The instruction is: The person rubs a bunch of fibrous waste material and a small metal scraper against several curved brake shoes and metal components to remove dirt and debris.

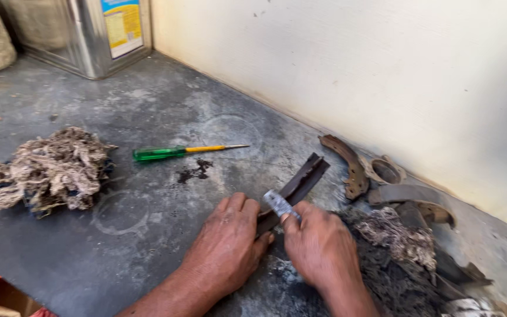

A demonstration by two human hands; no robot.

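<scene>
A dark curved brake shoe (pixel 301 180) lies on the grey floor, its near end under my hands. My left hand (pixel 228 243) presses down on that near end, fingers curled over it. My right hand (pixel 318 245) grips a small flat piece of grey abrasive paper or blade (pixel 278 203) and holds it against the shoe's edge. A screwdriver (pixel 174 152) with a green handle and yellow shaft rests on the floor beyond my left hand.
A wad of cotton waste (pixel 51 167) sits at left. More rusty brake shoes (pixel 348 164) and a round metal part (pixel 386 171) lie by the cream wall (pixel 382 70). Dirty rags and debris (pixel 403 243) pile at right. A metal tin (pixel 98 35) stands far back.
</scene>
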